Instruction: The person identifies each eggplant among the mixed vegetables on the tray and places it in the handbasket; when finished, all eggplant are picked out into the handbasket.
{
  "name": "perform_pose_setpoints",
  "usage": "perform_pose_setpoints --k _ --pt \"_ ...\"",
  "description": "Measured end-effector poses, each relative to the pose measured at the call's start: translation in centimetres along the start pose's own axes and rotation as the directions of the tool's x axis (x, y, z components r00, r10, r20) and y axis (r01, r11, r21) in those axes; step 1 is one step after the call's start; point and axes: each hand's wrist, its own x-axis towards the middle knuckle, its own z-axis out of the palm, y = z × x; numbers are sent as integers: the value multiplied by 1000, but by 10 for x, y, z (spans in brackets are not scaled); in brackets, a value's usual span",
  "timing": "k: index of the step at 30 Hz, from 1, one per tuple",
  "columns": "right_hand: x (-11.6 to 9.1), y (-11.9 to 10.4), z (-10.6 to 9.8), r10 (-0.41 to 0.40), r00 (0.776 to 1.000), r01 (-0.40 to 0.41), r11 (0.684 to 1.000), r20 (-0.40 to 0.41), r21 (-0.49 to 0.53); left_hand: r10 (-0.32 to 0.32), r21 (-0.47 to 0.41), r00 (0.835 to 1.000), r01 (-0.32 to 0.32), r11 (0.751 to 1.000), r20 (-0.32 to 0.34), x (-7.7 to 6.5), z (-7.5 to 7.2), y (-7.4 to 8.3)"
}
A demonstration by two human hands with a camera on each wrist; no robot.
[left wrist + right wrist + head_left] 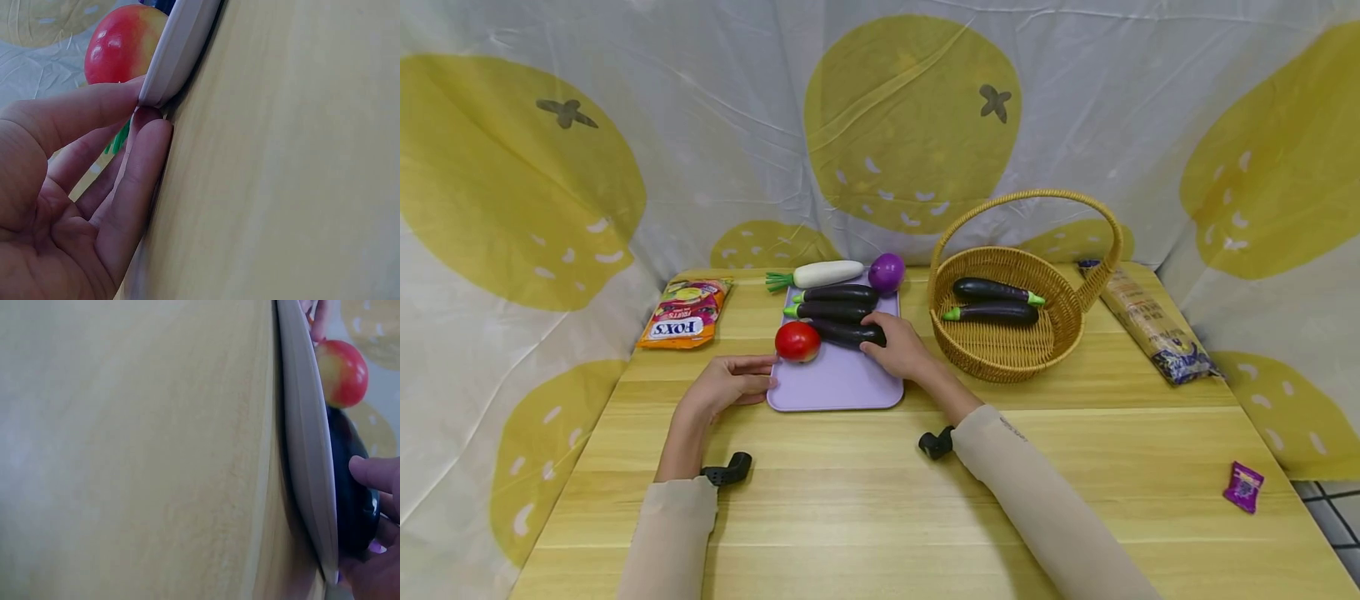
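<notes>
A lilac tray (pixel 838 387) lies on the table, its near left edge pinched between the thumb and fingers of my left hand (pixel 730 386). My right hand (pixel 901 348) grips the right end of the nearest eggplant (pixel 842 333), thumb on the near side; the right wrist view shows this dark eggplant (pixel 351 487) at the tray's rim. Two more eggplants (pixel 831 312) lie just behind it. Left of the gripped eggplant sits a round red-and-yellow fruit (pixel 797 342), like an apple. At the tray's far edge are a white radish (pixel 827 273) and a purple round vegetable (pixel 887 273).
To the right stands a wicker basket (pixel 992 358) with a tall handle, holding two eggplants (pixel 996 302). An orange candy bag (pixel 685 315) lies at left, a long brown packet (pixel 1157 325) at right. A small purple wrapped sweet (pixel 1243 487) is near the right edge.
</notes>
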Motion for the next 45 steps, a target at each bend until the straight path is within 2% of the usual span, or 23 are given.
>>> perform_pose_setpoints --k 15,24,34,40,45 --pt "-11 -8 -11 -10 1000 10 1000 -7 1 -2 -4 1000 2 1000 6 -1 4 0" --pt "-20 -21 -27 -66 998 66 997 -10 -47 -12 -2 1000 12 1000 0 0 2 0" --pt "-45 -39 -66 -141 990 141 990 5 -4 -12 6 1000 12 1000 4 0 0 1" --pt "-62 -25 -93 -189 979 189 982 -73 -4 -21 13 1000 21 1000 4 2 -2 0" --pt "-78 -6 -120 -166 981 167 986 -97 -6 -26 20 1000 26 999 -2 2 -1 1"
